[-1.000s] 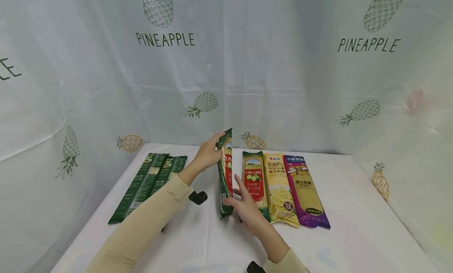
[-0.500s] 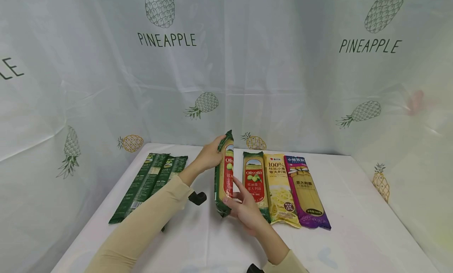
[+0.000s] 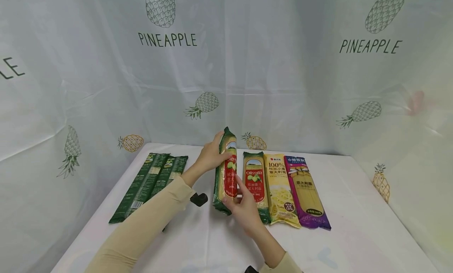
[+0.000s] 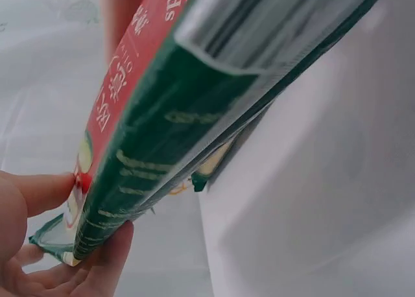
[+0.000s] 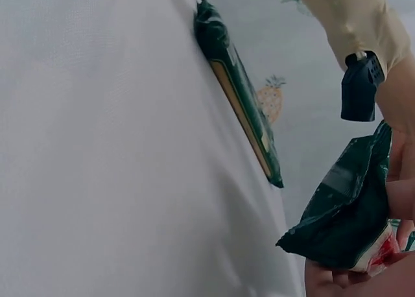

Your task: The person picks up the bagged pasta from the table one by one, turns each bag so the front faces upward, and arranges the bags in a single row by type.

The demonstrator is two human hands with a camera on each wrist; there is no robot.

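Far left, two green packets (image 3: 139, 188) lie barcode side up on the tabletop (image 3: 198, 241). Left hand (image 3: 211, 154) grips the top end of the held packet (image 3: 226, 178), which is tilted, off the surface; right hand (image 3: 245, 213) pinches its lower end. Over the last second it's rolled from near edge-on to red label showing. Reads as front-side orienting, not set down yet. Then green-red packet (image 3: 255, 186), yellow packet (image 3: 280, 186), purple packet (image 3: 307, 190), all label up.
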